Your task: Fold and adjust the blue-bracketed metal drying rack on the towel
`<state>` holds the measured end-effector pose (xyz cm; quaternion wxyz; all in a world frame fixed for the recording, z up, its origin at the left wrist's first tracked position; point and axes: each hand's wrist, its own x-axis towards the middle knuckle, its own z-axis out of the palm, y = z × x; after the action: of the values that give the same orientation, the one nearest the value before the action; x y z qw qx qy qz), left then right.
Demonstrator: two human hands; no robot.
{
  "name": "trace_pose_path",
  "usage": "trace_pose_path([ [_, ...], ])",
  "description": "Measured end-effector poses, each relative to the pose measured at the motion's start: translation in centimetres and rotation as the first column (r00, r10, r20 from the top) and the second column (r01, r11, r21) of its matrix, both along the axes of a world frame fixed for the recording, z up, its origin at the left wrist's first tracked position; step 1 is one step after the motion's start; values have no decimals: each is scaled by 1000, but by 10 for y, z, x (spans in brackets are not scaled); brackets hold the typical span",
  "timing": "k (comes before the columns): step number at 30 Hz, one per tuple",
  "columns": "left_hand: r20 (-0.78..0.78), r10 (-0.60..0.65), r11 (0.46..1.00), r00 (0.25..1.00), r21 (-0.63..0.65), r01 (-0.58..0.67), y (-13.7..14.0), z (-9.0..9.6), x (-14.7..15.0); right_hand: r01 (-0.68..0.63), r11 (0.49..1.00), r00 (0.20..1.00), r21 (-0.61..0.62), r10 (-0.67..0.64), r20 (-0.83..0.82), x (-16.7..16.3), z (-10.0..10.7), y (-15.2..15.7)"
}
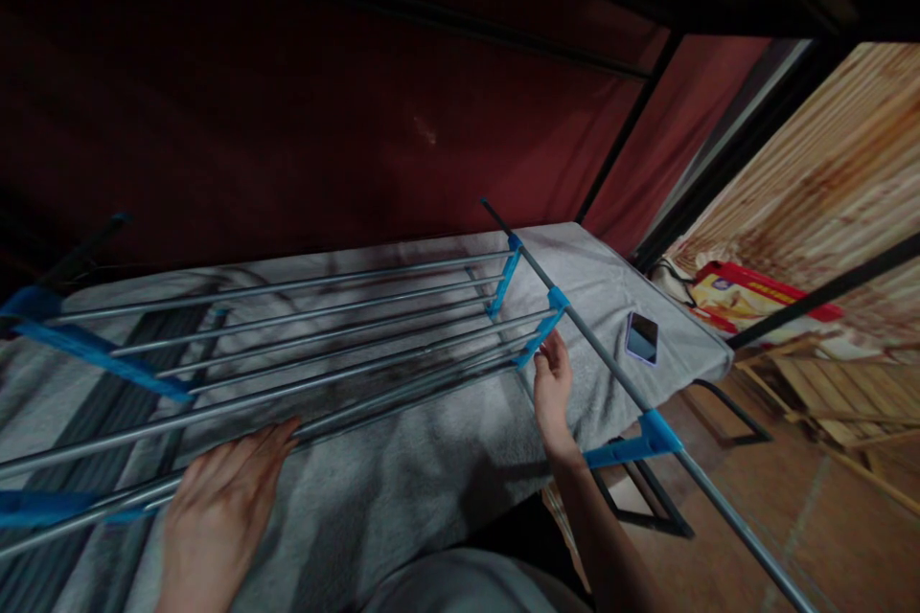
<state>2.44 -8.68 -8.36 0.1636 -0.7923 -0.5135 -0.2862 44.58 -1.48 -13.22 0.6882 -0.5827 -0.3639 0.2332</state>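
A rack of grey metal tubes (pixel 345 377) joined by blue plastic brackets lies over a grey cloth-covered surface. At the lower left, my left hand (pixel 222 498) is closed over a front tube (pixel 316 423), its fingertips pointing right along it. My right hand (pixel 553 388) has its fingers around the lower end of a blue bracket (pixel 544 328) where tube ends meet; its fingertips are partly hidden. Right beside that hand, a long side pole (pixel 610 359) runs through several blue joints. Another blue bracket (pixel 625 450) sticks out from the pole near my right forearm.
Loose grey tubes (pixel 93 421) lie bundled on the cloth at left. A phone (pixel 642 339) rests on the cloth (pixel 446 460) at right. Beyond its edge are a red and yellow package (pixel 754 295), wooden slats (pixel 840 397) and black metal frame legs. A dark red wall covering stands behind.
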Motion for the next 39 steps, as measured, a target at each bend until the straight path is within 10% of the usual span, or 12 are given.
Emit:
trace_pose_path([
  [29,-3,155,980,988,-127,-154,-8,9,30,128,992,989,17,-126,-78,-11,-21,-17],
  [33,36,147,982,989,-128,-141,-8,9,31,-151,985,953,-88,122,-277,-31,-17,-29],
  [39,53,151,978,987,-154,-141,-10,15,31,-565,821,730,-86,448,-516,-57,9,-28],
])
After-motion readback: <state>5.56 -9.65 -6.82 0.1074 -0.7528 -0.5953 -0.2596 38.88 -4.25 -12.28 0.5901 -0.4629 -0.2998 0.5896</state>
